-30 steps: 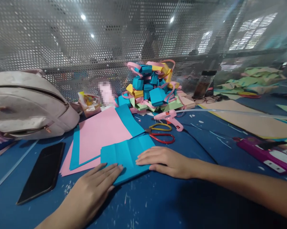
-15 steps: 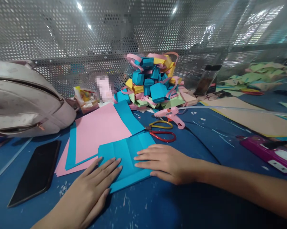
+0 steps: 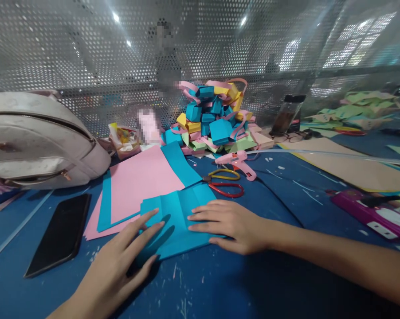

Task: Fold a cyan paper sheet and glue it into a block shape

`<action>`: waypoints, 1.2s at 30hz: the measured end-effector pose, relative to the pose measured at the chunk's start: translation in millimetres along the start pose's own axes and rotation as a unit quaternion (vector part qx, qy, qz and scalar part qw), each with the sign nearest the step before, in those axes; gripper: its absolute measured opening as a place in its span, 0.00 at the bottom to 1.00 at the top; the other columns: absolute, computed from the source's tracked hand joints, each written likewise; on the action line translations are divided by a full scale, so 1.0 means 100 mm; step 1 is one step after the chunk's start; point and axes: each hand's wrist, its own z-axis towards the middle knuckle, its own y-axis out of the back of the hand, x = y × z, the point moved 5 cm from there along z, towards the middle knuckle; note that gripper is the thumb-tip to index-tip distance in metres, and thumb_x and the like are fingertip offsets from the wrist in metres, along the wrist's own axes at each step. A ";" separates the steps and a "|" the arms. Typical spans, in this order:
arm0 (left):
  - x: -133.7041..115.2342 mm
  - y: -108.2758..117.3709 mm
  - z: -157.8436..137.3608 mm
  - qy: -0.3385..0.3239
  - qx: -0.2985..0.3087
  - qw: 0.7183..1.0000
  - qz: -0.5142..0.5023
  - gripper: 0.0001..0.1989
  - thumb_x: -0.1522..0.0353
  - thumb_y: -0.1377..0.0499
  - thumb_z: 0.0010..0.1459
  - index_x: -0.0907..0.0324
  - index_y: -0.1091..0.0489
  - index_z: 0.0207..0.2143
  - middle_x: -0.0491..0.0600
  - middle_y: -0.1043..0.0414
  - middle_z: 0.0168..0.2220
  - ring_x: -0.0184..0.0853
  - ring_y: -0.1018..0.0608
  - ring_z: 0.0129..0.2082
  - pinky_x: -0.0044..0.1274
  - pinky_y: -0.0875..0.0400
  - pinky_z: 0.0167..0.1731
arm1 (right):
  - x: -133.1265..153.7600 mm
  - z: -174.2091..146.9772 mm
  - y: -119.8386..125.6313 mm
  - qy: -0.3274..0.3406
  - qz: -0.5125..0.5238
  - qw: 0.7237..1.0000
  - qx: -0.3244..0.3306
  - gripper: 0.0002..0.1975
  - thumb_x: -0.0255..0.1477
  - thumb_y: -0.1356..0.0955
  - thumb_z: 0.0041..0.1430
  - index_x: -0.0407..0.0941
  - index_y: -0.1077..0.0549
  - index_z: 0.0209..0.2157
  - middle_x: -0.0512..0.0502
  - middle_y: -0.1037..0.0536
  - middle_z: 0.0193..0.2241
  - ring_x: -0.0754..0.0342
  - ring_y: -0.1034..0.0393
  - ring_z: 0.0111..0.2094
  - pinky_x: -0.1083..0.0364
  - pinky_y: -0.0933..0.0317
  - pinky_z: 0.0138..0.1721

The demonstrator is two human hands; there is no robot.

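A creased sheet of blue paper (image 3: 173,221) lies in front of me on the dark blue table. My right hand (image 3: 231,227) rests flat on its right part, fingers stretched out to the left. Over the sheet's left edge hovers my left hand (image 3: 130,252), fingers spread and casting a shadow on the paper. Behind it sits a stack of pink paper (image 3: 143,177) and blue sheets. Scissors (image 3: 225,182) with one yellow and one red handle lie behind my right hand, their blades partly hidden by the paper. A pink glue gun (image 3: 238,163) lies just beyond them.
At the left are a black phone (image 3: 58,235) and a pale backpack (image 3: 43,141). A pile of folded paper boxes (image 3: 216,117) stands at the back. A purple power strip (image 3: 369,215) and large beige sheets (image 3: 346,161) lie at the right; the glue gun's cord trails between.
My left hand has lifted from the blue paper and its fingers have spread. The paper's near folded strip no longer shows as a separate band. My right hand stays in place.
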 end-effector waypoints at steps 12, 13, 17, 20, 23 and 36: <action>0.04 0.05 0.01 0.070 -0.054 0.986 -0.143 0.18 0.67 0.44 0.64 0.44 0.34 0.56 0.48 0.39 0.62 0.43 0.28 0.56 0.35 0.25 0.51 | 0.02 0.01 0.03 0.002 0.003 1.000 -0.007 0.22 0.32 0.38 0.67 0.45 0.34 0.60 0.41 0.31 0.59 0.48 0.40 0.61 0.44 0.44 0.58; 0.06 0.05 0.01 0.085 -0.060 0.982 -0.161 0.18 0.66 0.44 0.64 0.43 0.34 0.56 0.48 0.40 0.62 0.44 0.29 0.57 0.37 0.26 0.52 | 0.02 0.01 0.03 0.003 0.004 1.000 -0.009 0.22 0.32 0.38 0.67 0.45 0.34 0.60 0.40 0.30 0.58 0.48 0.40 0.61 0.44 0.44 0.58; 0.12 0.04 0.01 0.151 -0.098 0.940 -0.290 0.19 0.64 0.44 0.65 0.42 0.36 0.58 0.46 0.47 0.66 0.46 0.36 0.63 0.38 0.30 0.55 | 0.03 0.01 0.03 0.004 0.009 1.000 -0.010 0.22 0.32 0.39 0.67 0.46 0.35 0.60 0.41 0.30 0.58 0.48 0.39 0.61 0.43 0.43 0.57; 0.15 0.06 0.02 0.186 -0.118 0.894 -0.389 0.21 0.63 0.44 0.65 0.42 0.37 0.60 0.45 0.49 0.68 0.48 0.43 0.66 0.37 0.33 0.58 | 0.03 0.00 0.04 0.004 0.009 1.000 -0.011 0.22 0.32 0.39 0.67 0.46 0.35 0.61 0.41 0.30 0.59 0.48 0.40 0.61 0.44 0.44 0.58; 0.18 0.09 0.01 0.220 -0.122 0.862 -0.439 0.22 0.62 0.43 0.65 0.43 0.37 0.60 0.45 0.45 0.67 0.49 0.43 0.66 0.38 0.34 0.58 | 0.03 0.00 0.04 0.006 0.008 1.000 -0.010 0.22 0.32 0.39 0.67 0.46 0.35 0.61 0.41 0.31 0.59 0.47 0.40 0.61 0.44 0.44 0.58; 0.23 0.12 -0.03 0.279 -0.153 0.793 -0.520 0.23 0.60 0.39 0.60 0.44 0.33 0.58 0.45 0.39 0.64 0.49 0.37 0.63 0.38 0.35 0.59 | 0.04 0.01 0.04 0.005 0.002 1.000 -0.002 0.21 0.33 0.40 0.68 0.44 0.34 0.60 0.42 0.31 0.59 0.47 0.40 0.61 0.44 0.43 0.57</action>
